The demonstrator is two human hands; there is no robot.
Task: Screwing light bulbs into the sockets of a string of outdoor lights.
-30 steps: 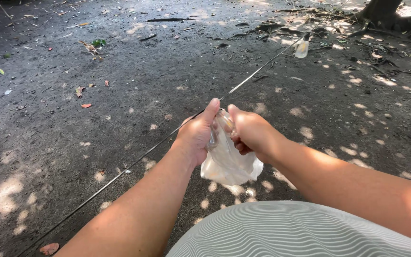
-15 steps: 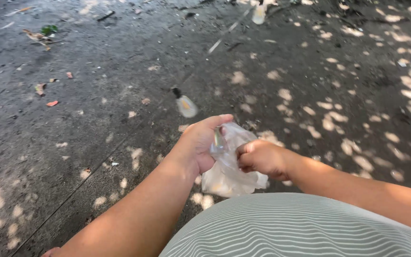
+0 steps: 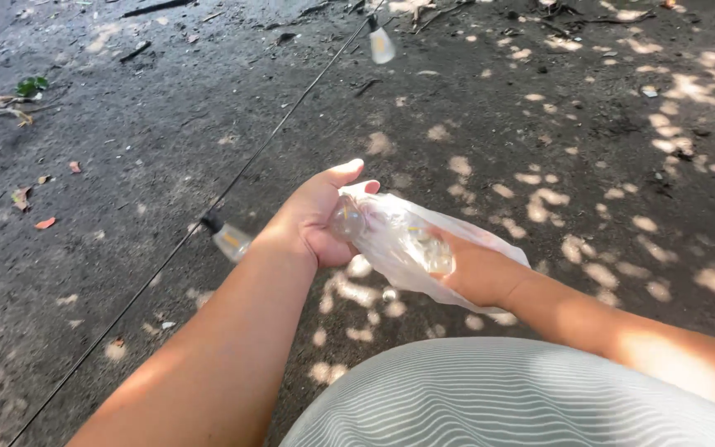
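Our right hand [image 3: 477,269] has slid inside the clear plastic bag [image 3: 407,240], closed on bulbs, while our left hand [image 3: 316,215] grips its mouth, bag lying left-to-right between them.

Dark paved ground [image 3: 167,149] carries scattered dry leaves [image 3: 45,223] and twigs [image 3: 155,7].

A black cord [image 3: 275,136] runs diagonally across dark ground [image 3: 126,273] from the lower left to the top centre, carrying two clear bulbs [image 3: 230,240]. Dry leaves [image 3: 31,199] lie at left, twigs [image 3: 155,7] along the top edge.
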